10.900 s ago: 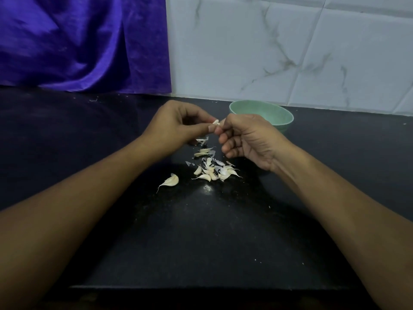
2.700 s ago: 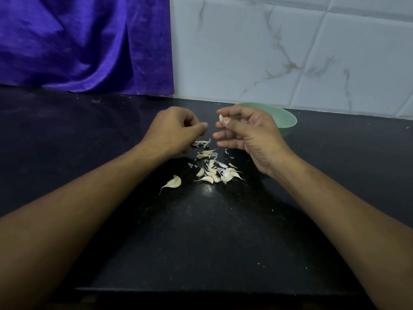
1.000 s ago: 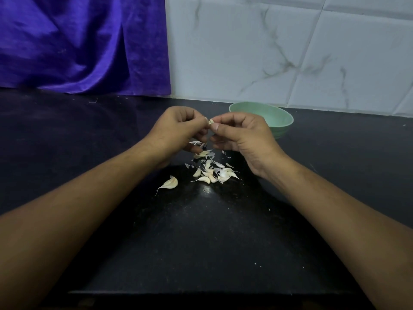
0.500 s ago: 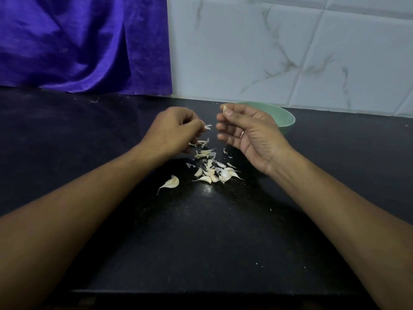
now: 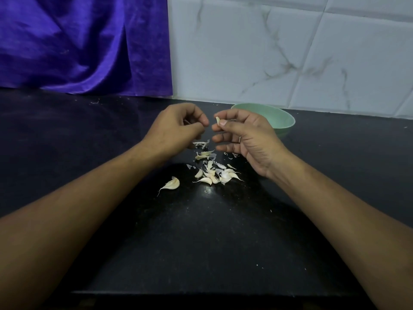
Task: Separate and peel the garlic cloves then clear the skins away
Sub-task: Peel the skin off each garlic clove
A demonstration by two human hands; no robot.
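Pinching one garlic clove point(image 5: 218, 120) between thumb and forefinger, the right hand point(image 5: 243, 139) hovers above a black counter point(image 5: 201, 242). The clove's pale tip stands up past the thumbnail. That hand's three other fingers are loosely bent and grip nothing, and one ring point(image 5: 239, 139) shows on one of them.

Just beside it, close but not touching, the left hand point(image 5: 178, 128) is held at the same height with all its fingers curled in and the thumb tip against the forefinger. Whether a scrap of skin is caught between them cannot be told.

Two bare forearms reach in from the near corners of the frame.

On the counter below and between the two hands lies one small heap point(image 5: 214, 173) of cloves mixed with papery skin. About half a dozen cloves can be made out, though the pieces overlap too much for an exact count. One lone clove point(image 5: 172, 184) lies apart to the left of the heap, its thin tail pointing toward the near left. A few loose skins point(image 5: 201, 144) are scattered just beyond the heap, under the left hand's fingertips.

One pale green bowl point(image 5: 281, 124) stands upright on the counter behind the right hand, which covers part of its rim; what it holds cannot be seen. At the back, one purple cloth point(image 5: 78, 41) hangs down to the counter on the left, and white marbled tiles point(image 5: 268, 52) cover the wall on the right.
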